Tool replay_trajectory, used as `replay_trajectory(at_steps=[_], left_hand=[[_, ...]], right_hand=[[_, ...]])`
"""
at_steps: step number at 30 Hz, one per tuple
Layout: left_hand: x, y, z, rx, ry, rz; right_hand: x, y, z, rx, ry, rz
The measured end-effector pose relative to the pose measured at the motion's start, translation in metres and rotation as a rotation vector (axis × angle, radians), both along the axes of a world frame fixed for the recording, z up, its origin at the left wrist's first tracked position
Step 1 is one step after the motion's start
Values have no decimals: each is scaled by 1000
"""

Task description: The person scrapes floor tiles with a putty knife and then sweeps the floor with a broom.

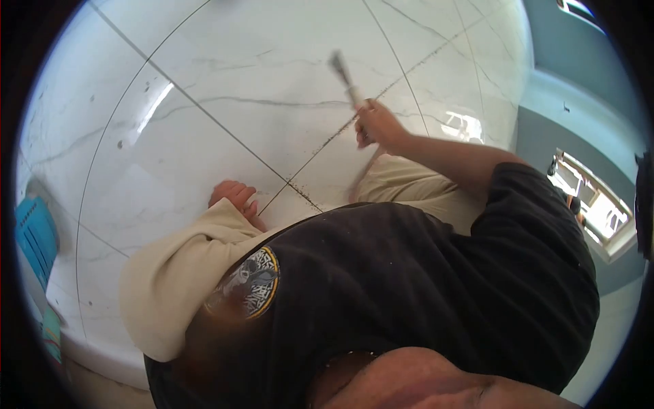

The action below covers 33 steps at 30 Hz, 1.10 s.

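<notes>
My right hand (381, 126) is closed around the pale handle of a narrow tool (353, 94). The tool's dark, blurred head points up and away, above the tiled floor (225, 129). Lower and to the left, my left hand (234, 193) is low by the floor at the end of the beige trouser leg (170, 279). Its fingers are curled, and what they hold, if anything, is hidden. Dark crumbs (291, 183) lie along the tile joints between the two hands.
A blue plastic object (37, 235) stands at the far left, with a greenish item (51, 334) below it. Blue-grey walls (579, 129) and a bright window (593, 198) are on the right. The other beige trouser leg (409, 187) is below my right forearm.
</notes>
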<state>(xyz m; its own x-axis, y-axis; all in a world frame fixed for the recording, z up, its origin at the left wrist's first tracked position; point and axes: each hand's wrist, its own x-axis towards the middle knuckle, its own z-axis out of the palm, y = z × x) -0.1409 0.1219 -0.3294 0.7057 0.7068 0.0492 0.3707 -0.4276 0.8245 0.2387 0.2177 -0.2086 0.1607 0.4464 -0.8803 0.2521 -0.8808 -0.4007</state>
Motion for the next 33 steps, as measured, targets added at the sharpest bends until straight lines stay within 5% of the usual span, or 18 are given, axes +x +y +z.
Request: replay_trajectory(at_steps=[3, 7, 15, 20, 21, 22, 23, 24, 25, 27, 30, 32, 33], left_hand=[[1, 0, 0, 15, -1, -26], [5, 3, 5, -2, 46, -42], [7, 2, 1, -15, 68, -42], [5, 3, 1, -29, 30, -34], [4, 1, -3, -35, 41, -52], [3, 0, -4, -36, 41, -58], [3, 0, -5, -14, 24, -55], [3, 1, -5, 10, 7, -53], [2, 1, -5, 14, -3, -53], [-5, -2, -2, 21, -10, -54], [-19, 3, -8, 35, 23, -64], [-36, 13, -12, 60, 72, -52], [-43, 21, -13, 74, 100, -39]], right_hand=[[83, -3, -35, -77, -300, -359], [125, -2, -51, -87, -422, -372], [136, 8, -55, -112, -377, -442], [102, -11, -51, -194, -73, -704], [85, -18, -47, -244, -30, -601], [53, -28, -35, -320, -19, -146], [25, -41, -23, -185, -115, 840], [-2, -53, -11, -83, -111, 1188], [-26, -63, 0, -166, -31, 1128], [-61, -73, 21, -698, 232, -526], [-18, -41, 31, -566, 202, -384], [21, 21, 36, -284, -75, 195], [56, 45, 20, -118, -204, 278]])
